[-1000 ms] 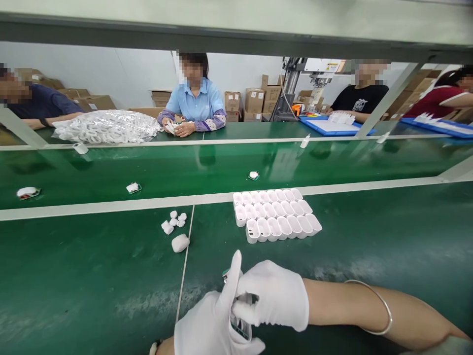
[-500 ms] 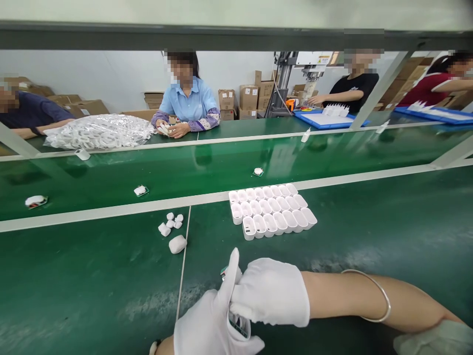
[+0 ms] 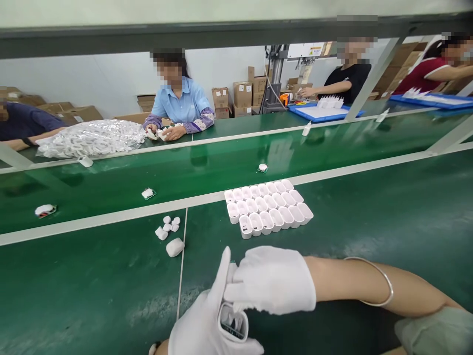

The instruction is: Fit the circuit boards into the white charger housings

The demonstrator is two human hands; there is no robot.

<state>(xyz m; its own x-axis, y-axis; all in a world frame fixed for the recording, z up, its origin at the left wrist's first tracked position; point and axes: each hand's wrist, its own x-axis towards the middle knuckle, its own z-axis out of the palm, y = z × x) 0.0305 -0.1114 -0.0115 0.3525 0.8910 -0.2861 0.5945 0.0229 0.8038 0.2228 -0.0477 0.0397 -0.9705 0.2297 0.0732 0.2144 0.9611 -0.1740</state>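
Note:
My left hand [image 3: 201, 320], in a white glove, is wrapped round a white oval plastic housing [image 3: 241, 331]. The housing's open end faces me, and a green board with dark and pale parts shows inside. Just above it, my gloved right hand [image 3: 271, 281] has its fingers bent together by my left thumb. A small circuit board [image 3: 232, 265] with a pale top shows in part at its fingertips, mostly covered by them. Beyond my hands, several empty-looking white housings [image 3: 275, 217] stand in three rows, open ends up.
White lumps [image 3: 175, 247] lie to the left. On the green belt [image 3: 207, 172] ride boards with white lumps [image 3: 148, 193] and a small white bottle [image 3: 306, 129]. Across it, co-workers sit by a bag of white parts [image 3: 92, 138] and blue trays [image 3: 318, 118]. A shelf beam [image 3: 221, 34] crosses above.
My right hand has shifted slightly up and away from the housing, showing more of its open end. Boards on the belt have moved right. The view has tilted slightly.

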